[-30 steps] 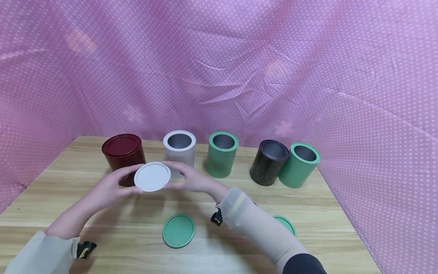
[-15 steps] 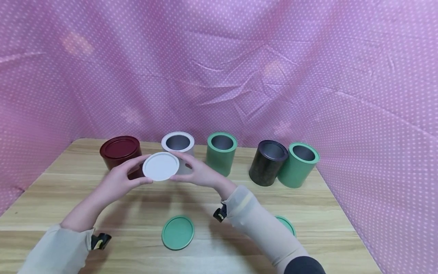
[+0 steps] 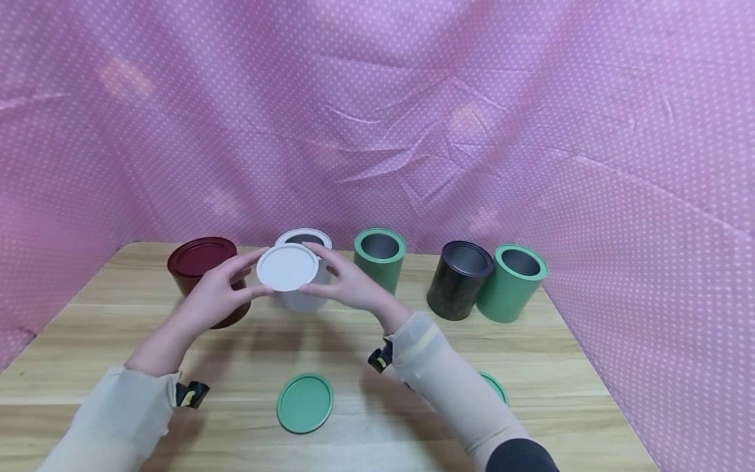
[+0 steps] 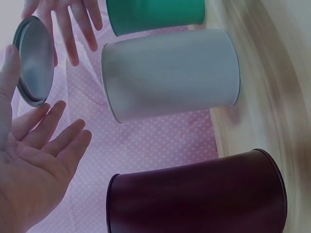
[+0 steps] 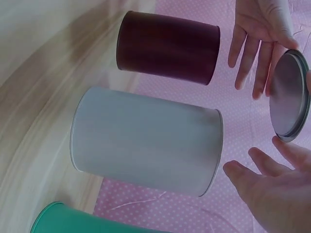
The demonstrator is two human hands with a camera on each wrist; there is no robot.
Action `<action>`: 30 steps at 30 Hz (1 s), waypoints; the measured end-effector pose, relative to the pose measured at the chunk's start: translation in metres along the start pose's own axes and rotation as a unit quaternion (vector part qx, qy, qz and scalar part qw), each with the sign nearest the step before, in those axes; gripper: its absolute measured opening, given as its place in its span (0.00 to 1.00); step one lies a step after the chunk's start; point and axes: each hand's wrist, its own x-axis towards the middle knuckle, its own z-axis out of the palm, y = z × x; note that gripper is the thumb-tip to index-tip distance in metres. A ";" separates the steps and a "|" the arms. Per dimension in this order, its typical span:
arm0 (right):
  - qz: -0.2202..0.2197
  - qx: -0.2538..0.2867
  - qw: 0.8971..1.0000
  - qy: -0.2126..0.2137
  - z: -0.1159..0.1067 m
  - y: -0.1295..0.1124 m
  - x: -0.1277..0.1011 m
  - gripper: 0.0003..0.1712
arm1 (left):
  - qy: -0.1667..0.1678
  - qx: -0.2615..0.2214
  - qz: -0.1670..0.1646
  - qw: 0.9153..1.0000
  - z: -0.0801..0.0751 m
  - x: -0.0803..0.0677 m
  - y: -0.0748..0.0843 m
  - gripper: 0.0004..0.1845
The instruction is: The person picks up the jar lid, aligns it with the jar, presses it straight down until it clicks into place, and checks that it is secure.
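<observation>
Between both hands a round white lid (image 3: 287,267) is held level in the air by its rim. My left hand (image 3: 221,292) pinches its left edge between thumb and fingers; my right hand (image 3: 354,285) pinches the right edge. Just behind and below it stands the white can (image 3: 305,300), its top uncovered and partly hidden by the lid. Both wrist views show the lid's metallic underside (image 4: 36,63) apart from the white can (image 5: 148,141). A dark red can (image 3: 203,259) with its lid on stands at the left, partly behind my left hand.
To the right stand a green can (image 3: 380,255), a black can (image 3: 460,282) and another green can (image 3: 512,285), all uncovered. One green lid (image 3: 305,403) lies on the wooden table (image 3: 248,426); another green lid (image 3: 494,385) is partly under my right sleeve. Pink dotted cloth (image 3: 377,118) hangs behind.
Both hands have carried the white lid rightward and farther from me, from in front of the dark red can to before the white can's opening. The other cans and lids stay put.
</observation>
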 end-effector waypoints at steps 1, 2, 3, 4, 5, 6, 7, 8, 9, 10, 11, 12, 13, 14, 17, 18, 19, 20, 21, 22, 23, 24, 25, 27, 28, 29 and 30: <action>0.001 0.002 1.000 0.002 -0.001 0.001 0.000 0.45 | -0.002 -0.003 -0.001 1.000 0.000 0.001 0.001 0.38; 0.001 0.004 1.000 0.005 -0.002 0.002 0.000 0.45 | -0.004 -0.006 -0.002 1.000 0.000 0.003 0.001 0.38; 0.003 0.003 1.000 0.009 -0.002 0.003 0.000 0.45 | -0.005 -0.008 -0.005 1.000 0.000 0.004 0.002 0.38; 0.002 0.004 1.000 0.013 -0.003 0.003 0.000 0.45 | -0.006 -0.010 -0.007 1.000 0.000 0.006 0.002 0.38; -0.001 0.004 1.000 0.017 -0.004 0.004 0.001 0.45 | -0.005 -0.013 -0.006 1.000 0.001 0.008 0.002 0.38; -0.003 0.004 1.000 0.020 -0.006 0.005 0.001 0.45 | -0.004 -0.016 -0.006 1.000 0.001 0.010 0.002 0.38; -0.003 0.003 1.000 0.024 -0.007 0.005 0.002 0.45 | -0.002 -0.018 -0.005 1.000 0.002 0.012 0.001 0.38; -0.004 0.000 1.000 0.028 -0.008 0.005 0.003 0.45 | 0.000 -0.020 -0.003 1.000 0.002 0.014 0.000 0.38; -0.004 -0.004 1.000 0.030 -0.010 0.005 0.004 0.45 | 0.001 -0.022 -0.001 1.000 0.003 0.016 -0.001 0.38; -0.003 -0.009 0.999 0.031 -0.012 0.005 0.005 0.45 | 0.001 -0.025 0.001 1.000 0.003 0.018 -0.001 0.38; -0.001 -0.016 0.999 0.031 -0.013 0.005 0.007 0.45 | 0.002 -0.028 0.005 1.000 0.003 0.021 -0.002 0.38; 0.003 -0.023 0.999 0.030 -0.015 0.005 0.009 0.45 | 0.001 -0.031 0.005 1.000 0.003 0.023 -0.003 0.37; 0.004 -0.029 0.999 0.028 -0.017 0.006 0.011 0.45 | -0.001 -0.033 0.005 0.999 0.003 0.025 -0.003 0.37; 0.006 -0.036 0.999 0.027 -0.019 0.006 0.012 0.45 | -0.004 -0.034 0.004 0.999 0.003 0.027 -0.004 0.37; 0.016 -0.054 0.998 0.020 -0.024 0.007 0.018 0.45 | -0.014 -0.033 -0.003 0.999 0.004 0.034 -0.007 0.38; 0.021 -0.057 0.998 0.018 -0.025 0.008 0.020 0.45 | -0.019 -0.032 -0.005 0.999 0.003 0.037 -0.008 0.38; 0.025 -0.062 0.998 0.016 -0.027 0.008 0.021 0.45 | -0.022 -0.030 -0.007 0.999 0.003 0.040 -0.010 0.38; 0.030 -0.067 0.997 0.014 -0.029 0.009 0.023 0.45 | -0.025 -0.029 -0.008 0.999 0.003 0.043 -0.011 0.38; 0.033 -0.068 0.997 0.011 -0.030 0.009 0.025 0.45 | -0.029 -0.029 -0.009 0.999 0.003 0.045 -0.012 0.38; 0.035 -0.067 0.997 0.009 -0.032 0.010 0.026 0.45 | -0.032 -0.028 -0.011 0.999 0.002 0.048 -0.013 0.39; 0.038 -0.066 0.997 0.007 -0.033 0.010 0.028 0.45 | -0.035 -0.027 -0.011 0.999 0.002 0.051 -0.013 0.39; 0.040 -0.064 0.997 0.006 -0.034 0.011 0.030 0.45 | -0.037 -0.026 -0.013 0.999 0.002 0.053 -0.014 0.39; 0.043 -0.058 0.997 0.005 -0.035 0.011 0.033 0.45 | -0.039 -0.026 -0.017 0.999 0.001 0.056 -0.015 0.39; 0.049 -0.039 0.998 0.003 -0.036 0.012 0.037 0.45 | -0.041 -0.027 -0.027 0.998 0.001 0.060 -0.018 0.39; 0.055 -0.030 0.998 0.003 -0.036 0.012 0.038 0.45 | -0.041 -0.030 -0.030 0.998 0.001 0.063 -0.019 0.39; 0.062 -0.021 0.998 0.003 -0.036 0.013 0.040 0.46 | -0.041 -0.035 -0.033 0.998 0.001 0.065 -0.021 0.39; 0.068 -0.011 0.998 0.003 -0.036 0.014 0.042 0.46 | -0.041 -0.042 -0.036 0.998 0.002 0.066 -0.023 0.39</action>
